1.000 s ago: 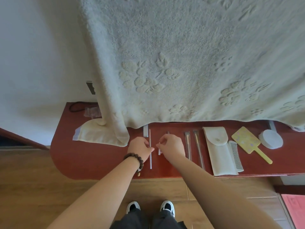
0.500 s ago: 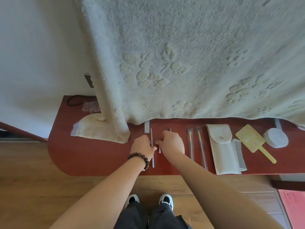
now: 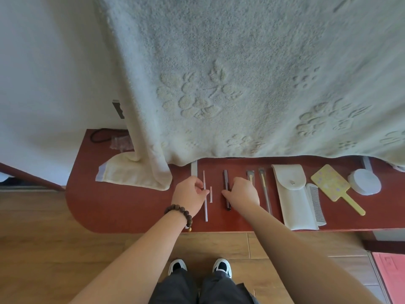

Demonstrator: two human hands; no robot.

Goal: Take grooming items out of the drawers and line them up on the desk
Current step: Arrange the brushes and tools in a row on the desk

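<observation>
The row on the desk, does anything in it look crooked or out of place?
Mostly tidy and parallel. The yellow mirror lies diagonally, unlike the upright items, and a short stick sits stray between the long stick and dark pen.

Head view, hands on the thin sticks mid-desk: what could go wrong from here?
1. The short clear stick lies loose between the left hand and right hand; a small nudge could knock it askew.
2. The right hand partly covers the brushes, so sliding the dark pen might disturb them.
3. The comb and white pouch reach close to the desk front edge and could be brushed off.
</observation>
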